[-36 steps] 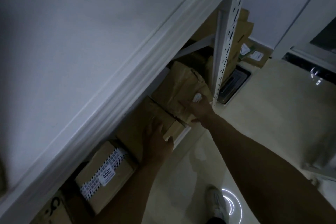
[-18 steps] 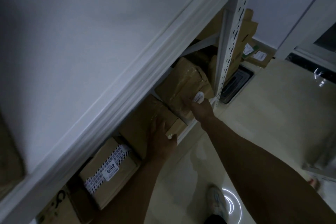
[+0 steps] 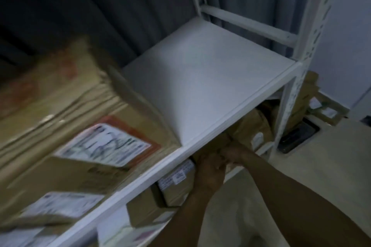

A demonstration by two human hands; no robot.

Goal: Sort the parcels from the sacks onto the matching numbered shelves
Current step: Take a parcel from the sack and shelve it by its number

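Note:
Both my hands meet just below the front rim of the white shelf board (image 3: pixel 200 78). My left hand (image 3: pixel 209 170) reaches up against a flat brown parcel (image 3: pixel 222 140) on the lower level. My right hand (image 3: pixel 232 152) touches the same parcel from the right. Blur and the rim hide the fingertips of both hands. To the right lies a crumpled brown paper parcel (image 3: pixel 251 126) with a white sticker. A small box with a striped label (image 3: pixel 176 178) sits to the left of my hands.
Large cardboard boxes with printed labels (image 3: pixel 90 136) fill the left of the upper level; its right half is bare white board. A perforated white upright (image 3: pixel 289 106) bounds the rack on the right. Beyond it are more boxes (image 3: pixel 325 112) and a dark floor tray (image 3: pixel 299 136).
The view has swung upward, showing the top of the shelf board. My two hands, earlier apart on separate parcels, have come together on the flat parcel.

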